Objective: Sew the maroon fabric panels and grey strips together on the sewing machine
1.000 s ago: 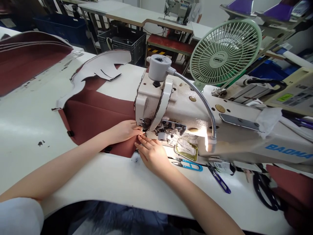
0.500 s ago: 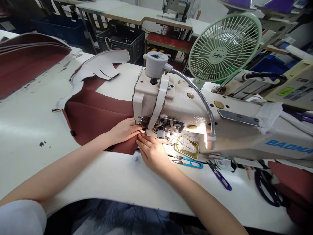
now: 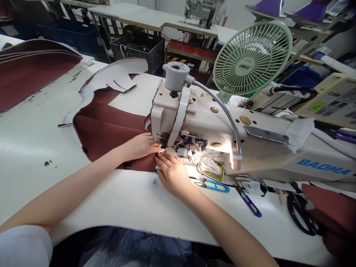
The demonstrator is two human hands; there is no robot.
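A maroon fabric piece (image 3: 108, 126) with a white backing lies partly under the head of a sewing machine (image 3: 191, 111). My left hand (image 3: 140, 145) is closed at its edge beside the needle area, thumb and finger pinching the fabric. My right hand (image 3: 172, 171) rests flat just in front of the presser area, its fingers stretched over the fabric's right end. The needle itself is hidden behind my fingers and the machine head. A small dark clip or tab (image 3: 127, 165) shows at the fabric's near edge.
Right of my right hand lie blue thread snips (image 3: 214, 185), purple snips (image 3: 250, 202), dark-handled scissors (image 3: 299, 215) and a small tin tray (image 3: 211, 168). A lit gooseneck lamp (image 3: 236, 159) bends over the machine. Behind stands a green fan (image 3: 250, 61); more maroon pieces (image 3: 36, 74) lie left.
The view has shifted slightly. A curled fabric edge now shows left of the machine head, and the dark tab at the near edge is more visible. Both hands stay in nearly the same place.
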